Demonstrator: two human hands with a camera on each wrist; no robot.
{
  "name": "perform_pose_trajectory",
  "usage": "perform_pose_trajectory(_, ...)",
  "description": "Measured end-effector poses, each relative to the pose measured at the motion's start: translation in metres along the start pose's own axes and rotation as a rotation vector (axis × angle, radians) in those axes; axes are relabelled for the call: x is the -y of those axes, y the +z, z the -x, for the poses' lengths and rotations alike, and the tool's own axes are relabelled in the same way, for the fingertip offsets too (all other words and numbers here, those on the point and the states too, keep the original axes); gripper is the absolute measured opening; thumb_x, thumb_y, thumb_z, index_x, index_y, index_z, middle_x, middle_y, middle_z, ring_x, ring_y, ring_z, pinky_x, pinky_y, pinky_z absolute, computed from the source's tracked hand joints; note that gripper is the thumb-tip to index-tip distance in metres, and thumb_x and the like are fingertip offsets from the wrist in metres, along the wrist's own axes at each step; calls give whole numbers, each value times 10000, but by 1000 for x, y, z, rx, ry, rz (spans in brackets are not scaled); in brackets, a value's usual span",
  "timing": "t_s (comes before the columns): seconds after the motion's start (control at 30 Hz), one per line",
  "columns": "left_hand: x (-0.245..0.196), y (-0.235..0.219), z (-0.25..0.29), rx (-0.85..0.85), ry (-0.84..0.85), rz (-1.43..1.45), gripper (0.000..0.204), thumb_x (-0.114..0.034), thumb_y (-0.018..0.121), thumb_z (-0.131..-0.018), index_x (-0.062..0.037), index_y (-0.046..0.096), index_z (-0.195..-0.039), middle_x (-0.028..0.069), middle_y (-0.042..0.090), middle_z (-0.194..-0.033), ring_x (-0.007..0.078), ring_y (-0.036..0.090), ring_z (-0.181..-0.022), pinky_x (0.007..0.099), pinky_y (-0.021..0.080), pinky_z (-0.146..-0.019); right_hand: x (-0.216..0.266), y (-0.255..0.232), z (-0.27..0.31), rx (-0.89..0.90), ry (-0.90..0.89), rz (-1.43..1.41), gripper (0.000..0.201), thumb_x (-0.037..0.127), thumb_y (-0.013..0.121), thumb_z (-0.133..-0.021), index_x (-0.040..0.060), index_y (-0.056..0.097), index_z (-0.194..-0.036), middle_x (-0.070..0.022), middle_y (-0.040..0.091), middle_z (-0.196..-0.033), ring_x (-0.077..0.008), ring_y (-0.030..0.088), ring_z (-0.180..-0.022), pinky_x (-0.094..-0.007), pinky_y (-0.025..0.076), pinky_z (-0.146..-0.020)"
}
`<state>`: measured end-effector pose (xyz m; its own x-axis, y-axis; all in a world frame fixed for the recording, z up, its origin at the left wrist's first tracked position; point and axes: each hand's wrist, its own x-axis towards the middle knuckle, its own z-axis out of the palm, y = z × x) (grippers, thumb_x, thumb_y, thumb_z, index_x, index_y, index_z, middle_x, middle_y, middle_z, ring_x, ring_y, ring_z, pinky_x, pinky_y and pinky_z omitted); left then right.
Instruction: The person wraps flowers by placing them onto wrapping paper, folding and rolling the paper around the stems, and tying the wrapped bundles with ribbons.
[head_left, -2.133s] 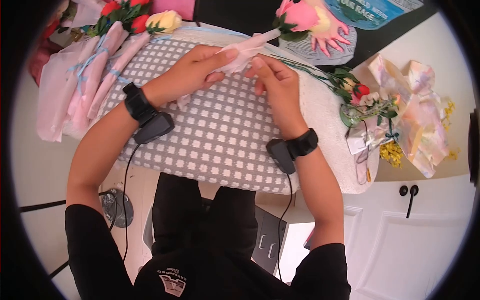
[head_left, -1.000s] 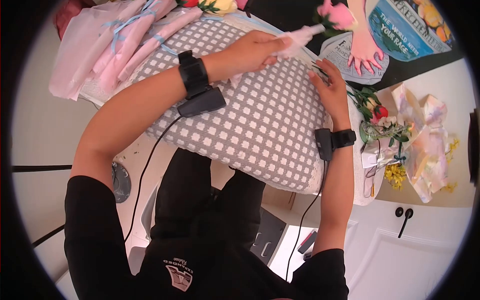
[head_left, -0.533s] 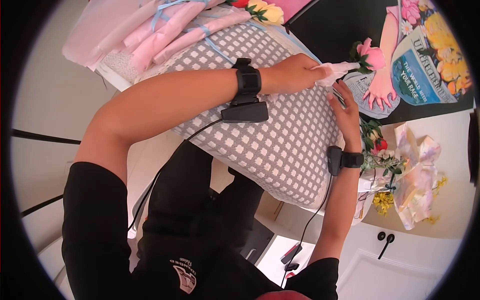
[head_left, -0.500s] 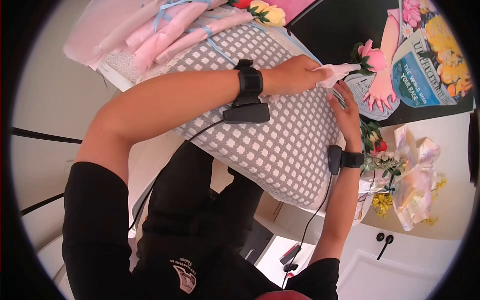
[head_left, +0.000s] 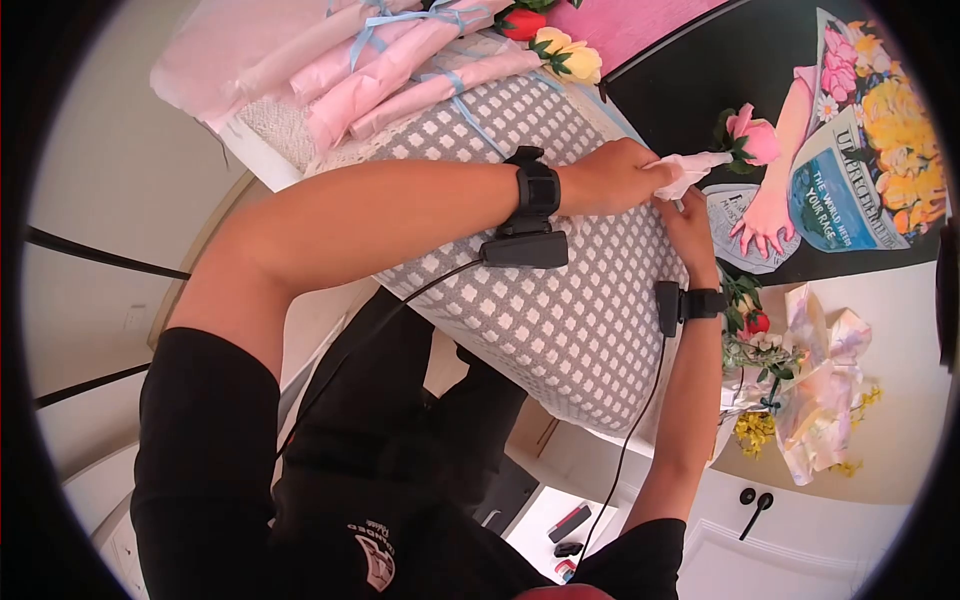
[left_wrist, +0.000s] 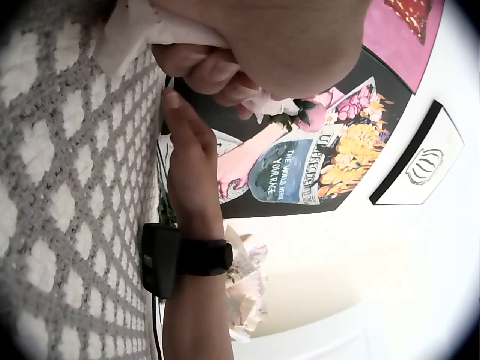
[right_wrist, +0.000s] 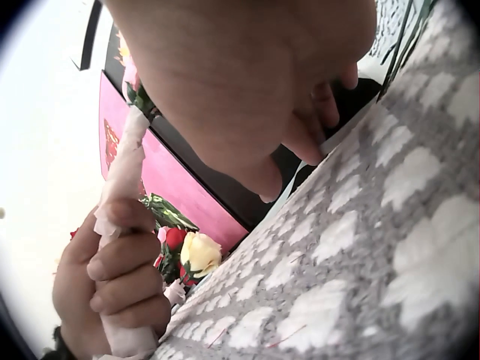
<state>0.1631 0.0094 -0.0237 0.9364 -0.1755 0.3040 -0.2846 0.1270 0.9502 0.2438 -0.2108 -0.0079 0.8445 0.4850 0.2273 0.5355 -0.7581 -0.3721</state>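
Note:
My left hand grips the stem of a pink rose, wrapped in pale pink paper. The right wrist view shows the left hand's fingers curled round the wrapped stem. Just below the bloom end of the paper, my right hand is over the far edge of the checked cloth. Its fingers are loosely bent and apart in the right wrist view, with the fingertips near a thin pale strip; contact with it is unclear.
Pink-wrapped flowers with blue ribbons lie at the upper left, beside red and yellow roses. Beyond the cloth is a black poster. More flowers and patterned wrapping paper are at the right.
My right hand has come away from the paper that it held at first. The left hand, still gripping the wrapped rose, has moved right across the cloth. The head view has shifted and turned.

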Motion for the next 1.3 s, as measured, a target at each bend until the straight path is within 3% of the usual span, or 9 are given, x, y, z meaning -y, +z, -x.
perform_pose_trajectory(0.1,0,1,1,-10,-43,82,479,-429,511,-1005,13,681,-935,-9,559,-676,51,483,-577,224,387,-520,17,-5,10,-119,-133,-177,323,132,682,-860,-1,665,-1154,-115,684,-1071,-231,637,-977,-305,493,-842)
perform_pose_trajectory(0.27,-14,0,8,63,-197,293,417,-386,499,-1006,-2,660,-981,-12,526,-643,54,432,-488,222,338,-449,73,-21,42,-184,134,-738,273,145,675,-921,-30,677,-1132,-65,698,-1017,-116,632,-812,-246,477,-772)
perform_pose_trajectory(0.4,-18,0,17,226,-333,349,417,-393,464,-1004,-11,634,-995,0,524,-634,65,440,-462,226,325,-417,85,-18,61,-72,309,-1141,291,196,648,-950,-1,666,-1162,-1,679,-870,-27,477,-622,-190,385,-604)
perform_pose_trajectory(0.57,-20,1,17,263,-385,273,427,-404,466,-995,-10,620,-942,25,547,-646,78,449,-458,241,347,-414,84,-19,72,-46,431,-1122,228,233,594,-978,32,642,-1075,-5,652,-929,-12,349,-514,-189,279,-468)
perform_pose_trajectory(0.63,-22,3,20,276,-383,237,431,-397,473,-989,3,614,-917,45,555,-652,94,452,-459,255,364,-422,78,-20,76,-79,431,-1188,240,270,657,-939,30,665,-936,28,632,-763,-15,317,-464,-203,232,-441)
perform_pose_trajectory(0.73,-33,1,19,285,-460,345,389,-365,460,-1003,2,582,-1045,55,584,-695,76,444,-457,235,377,-435,77,-20,80,75,409,-1241,246,280,671,-928,36,657,-910,29,618,-741,-1,329,-469,-191,230,-439)
perform_pose_trajectory(0.8,-33,0,21,280,-502,403,438,-437,468,-1006,-23,598,-949,6,558,-657,56,443,-451,222,342,-398,81,-18,80,57,391,-1189,249,287,676,-925,39,657,-913,30,609,-734,7,331,-469,-183,223,-436)
perform_pose_trajectory(0.93,-27,-1,16,325,-556,638,349,-366,465,-1028,-32,533,-1102,9,561,-686,37,425,-433,179,334,-379,85,-9,82,44,401,-1150,263,314,691,-916,53,661,-926,28,599,-728,24,337,-475,-165,206,-431)
perform_pose_trajectory(1.3,-30,3,17,328,-549,477,337,-340,505,-1020,-33,518,-1158,24,600,-732,27,449,-419,157,334,-349,83,-12,81,91,458,-1110,379,435,671,-912,58,706,-897,55,526,-637,10,369,-493,-174,214,-432)
